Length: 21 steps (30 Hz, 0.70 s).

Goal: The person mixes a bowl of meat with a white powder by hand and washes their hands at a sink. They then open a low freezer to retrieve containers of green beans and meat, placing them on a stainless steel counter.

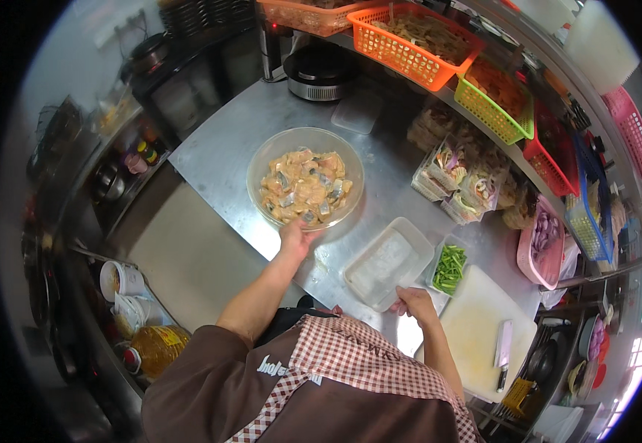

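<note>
A round see-through bowl point(255, 152) full of raw fish pieces point(304, 185) stands on the steel table point(216, 149). The pieces look coated in a pale marinade, and some show silvery skin. My left hand point(297, 242) grips the bowl's near rim, its fingers partly hidden by the rim. To the right lies a rectangular translucent plastic container point(387, 260) with nothing visible in it. My right hand point(416, 304) pinches that container's near right corner between thumb and fingers. Just beyond it is a small tub of cut green vegetable pieces point(449, 268).
A white cutting board point(481, 326) bears a cleaver point(503, 349) at the right. Bagged tubs of cut vegetables point(459, 177) sit at the back right, below a shelf with an orange basket point(409, 55). An electric hot plate point(321, 72) stands at the far edge, near a flat plastic lid point(357, 113).
</note>
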Available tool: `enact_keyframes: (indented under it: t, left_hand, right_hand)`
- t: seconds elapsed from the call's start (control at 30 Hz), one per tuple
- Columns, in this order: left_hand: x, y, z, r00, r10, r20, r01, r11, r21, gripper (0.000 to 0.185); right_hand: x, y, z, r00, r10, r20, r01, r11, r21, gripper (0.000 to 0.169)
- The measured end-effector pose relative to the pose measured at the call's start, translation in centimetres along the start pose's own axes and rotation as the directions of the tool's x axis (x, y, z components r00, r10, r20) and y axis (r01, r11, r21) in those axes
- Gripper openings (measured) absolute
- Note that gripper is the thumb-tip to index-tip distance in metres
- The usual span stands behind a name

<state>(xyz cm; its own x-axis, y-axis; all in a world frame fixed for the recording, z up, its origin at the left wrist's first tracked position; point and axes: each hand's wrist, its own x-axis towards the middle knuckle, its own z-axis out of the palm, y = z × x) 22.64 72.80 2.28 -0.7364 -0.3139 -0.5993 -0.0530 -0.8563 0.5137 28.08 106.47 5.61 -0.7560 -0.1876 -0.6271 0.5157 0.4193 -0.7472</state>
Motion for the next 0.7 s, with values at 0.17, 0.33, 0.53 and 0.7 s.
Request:
enact_keyframes:
  t: [0.17, 0.33, 0.53, 0.7]
  left_hand:
    - [-1.4, 6.8, -1.2, 0.982, 0.048, 0.181, -0.085, 0.976, 0.203, 0.059]
    - [-7.5, 8.3, -2.9, 0.940, 0.189, 0.283, -0.265, 0.929, 0.260, 0.061]
    - [-11.4, 5.5, 0.9, 0.839, 0.208, 0.502, -0.404, 0.858, 0.319, 0.072]
    - [-11.6, 4.2, 1.8, 0.694, 0.333, 0.639, -0.659, 0.651, 0.377, 0.078]
  right_hand:
    - [-0.6, -1.4, 2.4, 0.987, 0.045, 0.156, -0.033, 0.996, -0.077, 0.049]
    - [-0.7, -5.6, -1.7, 0.980, -0.178, 0.083, 0.180, 0.984, -0.014, 0.049]
    - [9.6, -12.9, -0.9, 0.939, -0.343, 0.016, 0.310, 0.867, 0.390, 0.079]
    - [9.9, -14.0, 0.6, 0.962, -0.274, 0.017, 0.253, 0.907, 0.337, 0.097]
